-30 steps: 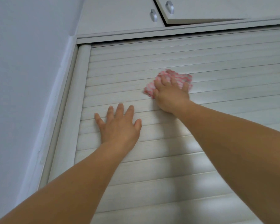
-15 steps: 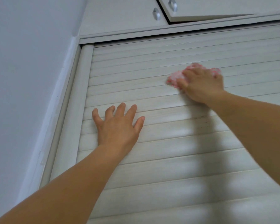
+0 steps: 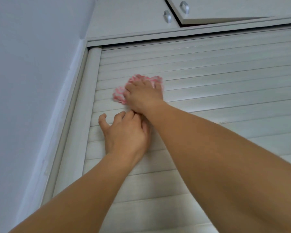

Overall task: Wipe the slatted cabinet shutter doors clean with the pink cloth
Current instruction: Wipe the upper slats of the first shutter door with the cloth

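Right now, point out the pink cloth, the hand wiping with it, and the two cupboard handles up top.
pink cloth point(image 3: 118, 95), head view, the bunched edge showing left of the hand.
right hand point(image 3: 144, 95), head view, the back of the hand.
cupboard handles point(image 3: 167, 16), head view, the middle of the left handle.

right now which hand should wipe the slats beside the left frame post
Right. The right hand already presses the cloth on the shutter near that post; the left hand rests bare on lower slats.
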### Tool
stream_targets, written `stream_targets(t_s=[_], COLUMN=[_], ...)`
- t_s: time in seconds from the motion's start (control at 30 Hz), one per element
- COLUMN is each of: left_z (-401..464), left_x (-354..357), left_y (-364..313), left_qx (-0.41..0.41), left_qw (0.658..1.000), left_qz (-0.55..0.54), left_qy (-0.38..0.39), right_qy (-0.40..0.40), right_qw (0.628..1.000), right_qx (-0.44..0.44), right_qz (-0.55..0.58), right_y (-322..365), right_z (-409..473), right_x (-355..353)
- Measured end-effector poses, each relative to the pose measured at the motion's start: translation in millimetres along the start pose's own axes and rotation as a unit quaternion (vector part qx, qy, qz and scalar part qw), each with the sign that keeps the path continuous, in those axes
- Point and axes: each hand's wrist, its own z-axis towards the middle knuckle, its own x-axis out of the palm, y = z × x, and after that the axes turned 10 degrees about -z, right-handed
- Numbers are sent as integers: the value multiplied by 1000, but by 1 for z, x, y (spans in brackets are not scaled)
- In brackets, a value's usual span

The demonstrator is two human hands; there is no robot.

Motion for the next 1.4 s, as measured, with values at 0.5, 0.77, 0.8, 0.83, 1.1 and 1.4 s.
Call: stream_targets(t_s=[0.5, 0.77, 0.8, 0.83, 1.1, 1.4], left_z=[-6, -18, -21, -25, -41, -60], left_x=[3, 6, 5, 4, -2, -6], left_y=[-9, -10, -11, -11, -11, -18], left_qx=[-41, -59, -58, -57, -53, -59], left_qw=[998, 995, 994, 994, 994, 993], left_qz=[30, 29, 27, 24, -2, -28], left_qy=[34, 80, 84, 87, 100, 98], right_qy=[59, 47, 45, 43, 44, 72], right_qw=[991, 941, 938, 937, 971, 997], right_qx=[115, 334, 344, 347, 233, -9], right_qz=[-19, 3, 8, 10, -11, 31], right_y=[-167, -236, -232, -227, -155, -65], right_z=[-35, -96, -102, -106, -125, -126], right_x=[-1, -1, 1, 3, 5, -2])
